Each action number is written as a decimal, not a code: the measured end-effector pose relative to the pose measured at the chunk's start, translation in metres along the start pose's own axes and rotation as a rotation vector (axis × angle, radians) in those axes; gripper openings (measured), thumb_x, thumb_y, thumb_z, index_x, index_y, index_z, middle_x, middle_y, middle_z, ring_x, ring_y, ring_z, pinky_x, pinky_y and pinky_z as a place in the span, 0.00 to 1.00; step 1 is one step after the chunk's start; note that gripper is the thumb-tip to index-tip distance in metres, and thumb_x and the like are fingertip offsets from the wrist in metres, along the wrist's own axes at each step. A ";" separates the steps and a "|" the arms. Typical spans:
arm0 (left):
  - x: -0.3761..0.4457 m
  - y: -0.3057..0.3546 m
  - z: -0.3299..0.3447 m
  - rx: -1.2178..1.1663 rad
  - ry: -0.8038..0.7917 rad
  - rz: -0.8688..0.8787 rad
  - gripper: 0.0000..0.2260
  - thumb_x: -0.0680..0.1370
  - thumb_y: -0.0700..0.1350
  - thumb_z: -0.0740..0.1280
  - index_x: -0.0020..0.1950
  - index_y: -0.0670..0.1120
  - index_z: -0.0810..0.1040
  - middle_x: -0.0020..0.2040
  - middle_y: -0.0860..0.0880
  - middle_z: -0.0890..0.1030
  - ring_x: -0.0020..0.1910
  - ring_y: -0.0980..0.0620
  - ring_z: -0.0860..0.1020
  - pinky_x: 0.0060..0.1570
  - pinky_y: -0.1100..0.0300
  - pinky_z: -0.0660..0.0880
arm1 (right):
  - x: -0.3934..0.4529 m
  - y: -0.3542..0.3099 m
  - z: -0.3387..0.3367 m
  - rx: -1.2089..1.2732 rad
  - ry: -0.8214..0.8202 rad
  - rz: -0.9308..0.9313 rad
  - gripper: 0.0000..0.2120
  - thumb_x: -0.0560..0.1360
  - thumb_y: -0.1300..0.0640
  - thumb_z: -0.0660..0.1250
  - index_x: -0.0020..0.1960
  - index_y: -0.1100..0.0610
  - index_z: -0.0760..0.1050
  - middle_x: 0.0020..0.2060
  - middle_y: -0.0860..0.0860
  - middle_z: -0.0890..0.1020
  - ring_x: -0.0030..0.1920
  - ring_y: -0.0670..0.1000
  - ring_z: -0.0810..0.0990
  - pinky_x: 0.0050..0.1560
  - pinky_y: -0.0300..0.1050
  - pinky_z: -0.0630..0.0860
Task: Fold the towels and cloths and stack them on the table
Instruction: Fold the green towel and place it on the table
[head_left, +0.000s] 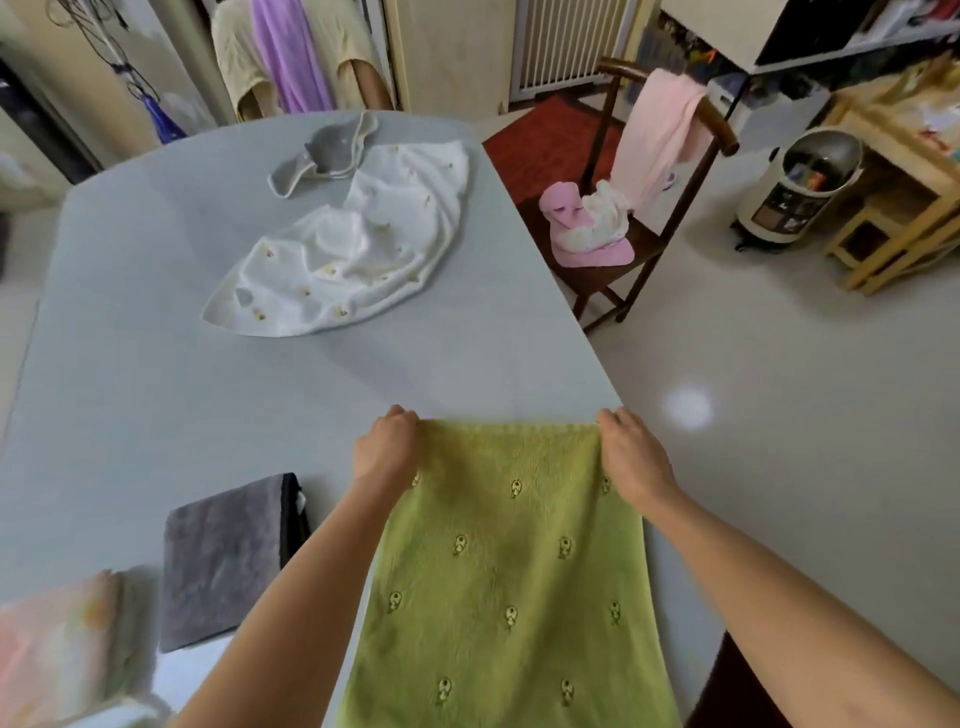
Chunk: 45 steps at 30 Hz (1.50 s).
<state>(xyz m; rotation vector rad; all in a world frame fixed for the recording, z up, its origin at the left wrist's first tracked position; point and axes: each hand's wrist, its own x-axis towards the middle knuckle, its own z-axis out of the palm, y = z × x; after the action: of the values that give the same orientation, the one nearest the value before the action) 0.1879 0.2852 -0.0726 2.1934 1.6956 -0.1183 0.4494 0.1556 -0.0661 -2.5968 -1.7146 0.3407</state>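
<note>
1. The left hand (385, 448) grips the far left corner of a green towel (506, 571), fingers curled over its edge.
2. The right hand (626, 451) grips the far right corner of the same towel in like manner; the far edge is stretched straight between the two hands.
3. The green towel carries small embroidered motifs. It is held near the right edge of the grey counter (208, 395), its far edge over the counter surface and its length running back toward the person. Whether it rests on the counter or hangs clear cannot be told.
4. A folded grey towel (223, 561) lies flat on the counter, just left of the left forearm.
5. A folded pale pink cloth (57, 644) lies at the near left corner of the counter, beside the grey towel; it is blurred.
6. A white cloth with small printed spots (353, 254) lies unfolded and crumpled at the far middle of the counter.
7. A small grey cloth (327, 156) lies crumpled beyond it, touching its far edge.
8. A dark wooden chair (665, 244) stands right of the counter with a pink towel (657, 135) draped over its back and pink and white cloths (587, 223) on its seat.
</note>
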 end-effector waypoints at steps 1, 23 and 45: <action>0.007 0.001 0.006 0.005 -0.038 0.005 0.12 0.79 0.38 0.57 0.57 0.46 0.78 0.58 0.50 0.75 0.56 0.46 0.75 0.46 0.56 0.70 | 0.008 0.005 0.008 -0.002 -0.068 -0.007 0.15 0.73 0.71 0.54 0.56 0.60 0.69 0.56 0.56 0.71 0.59 0.56 0.69 0.45 0.48 0.68; 0.019 0.000 -0.031 -0.293 -0.053 -0.069 0.12 0.72 0.52 0.68 0.36 0.43 0.77 0.36 0.47 0.77 0.36 0.46 0.74 0.36 0.55 0.70 | 0.052 0.023 -0.008 0.077 -0.250 -0.064 0.08 0.72 0.59 0.66 0.36 0.50 0.71 0.38 0.49 0.78 0.46 0.54 0.78 0.41 0.42 0.64; -0.087 -0.052 -0.104 -0.765 0.329 -0.300 0.08 0.73 0.42 0.72 0.38 0.38 0.82 0.33 0.45 0.80 0.32 0.50 0.75 0.30 0.63 0.69 | -0.031 -0.052 -0.094 0.696 0.383 0.120 0.06 0.69 0.63 0.74 0.39 0.66 0.80 0.38 0.58 0.84 0.38 0.54 0.78 0.46 0.43 0.73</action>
<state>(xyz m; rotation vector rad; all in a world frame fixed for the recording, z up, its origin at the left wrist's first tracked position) 0.0989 0.2503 0.0365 1.4355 1.8132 0.7294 0.4075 0.1585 0.0374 -2.0763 -1.0656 0.3354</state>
